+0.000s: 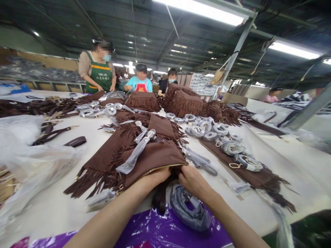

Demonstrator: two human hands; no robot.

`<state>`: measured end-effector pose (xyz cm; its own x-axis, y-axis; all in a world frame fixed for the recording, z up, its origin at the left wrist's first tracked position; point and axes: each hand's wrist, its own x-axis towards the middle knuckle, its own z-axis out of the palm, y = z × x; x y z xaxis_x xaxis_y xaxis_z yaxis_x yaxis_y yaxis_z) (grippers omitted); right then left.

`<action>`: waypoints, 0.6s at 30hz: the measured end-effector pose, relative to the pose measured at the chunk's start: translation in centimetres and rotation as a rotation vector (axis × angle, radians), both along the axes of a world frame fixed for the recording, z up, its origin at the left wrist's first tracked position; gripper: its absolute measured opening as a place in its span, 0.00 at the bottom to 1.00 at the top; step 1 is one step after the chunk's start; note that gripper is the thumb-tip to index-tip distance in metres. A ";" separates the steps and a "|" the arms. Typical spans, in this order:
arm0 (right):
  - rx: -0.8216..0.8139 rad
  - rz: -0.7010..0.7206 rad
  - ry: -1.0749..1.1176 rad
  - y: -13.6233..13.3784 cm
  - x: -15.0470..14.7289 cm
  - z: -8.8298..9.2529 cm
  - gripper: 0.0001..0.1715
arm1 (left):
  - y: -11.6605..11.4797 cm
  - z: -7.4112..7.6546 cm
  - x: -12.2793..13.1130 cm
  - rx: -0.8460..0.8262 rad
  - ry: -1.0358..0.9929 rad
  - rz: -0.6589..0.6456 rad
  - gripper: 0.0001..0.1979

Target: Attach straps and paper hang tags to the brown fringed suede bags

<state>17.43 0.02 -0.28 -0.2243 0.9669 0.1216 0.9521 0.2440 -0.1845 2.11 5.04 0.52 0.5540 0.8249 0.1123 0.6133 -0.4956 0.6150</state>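
A brown fringed bag [155, 157] lies before me with its gold zipper [153, 169] facing my arms and its mouth partly open. My left hand [160, 175] reaches into the opening, its fingers hidden inside. At the right end of the zipper, my right hand [190, 177] has its fingers closed on the bag's edge. A plastic-wrapped tassel [136, 155] rests across the bag. Just below my hands, a coiled strap in clear wrap [188, 210] sits on purple plastic [144, 227], beside a dark hanging strap [160, 198].
More fringed bags [183, 100] are piled at the back of the white table [77, 127]. Wrapped strap coils [231, 147] lie to the right, and loose dark straps [51, 134] and clear plastic bags [38, 165] to the left. Several people work across the table, one in a green apron [100, 74].
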 end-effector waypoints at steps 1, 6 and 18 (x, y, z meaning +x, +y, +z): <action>0.007 0.045 0.021 -0.5 0.5 0.1 0.12 | -0.3 0.4 -0.3 0.006 0.009 -0.012 0.20; 0.032 0.196 0.107 -2.1 2.2 -0.3 0.18 | -1.7 1.6 -2.4 0.091 0.124 -0.143 0.17; 0.028 0.041 0.170 -3.7 3.4 1.9 0.17 | -1.9 1.7 -2.3 0.074 0.121 -0.084 0.18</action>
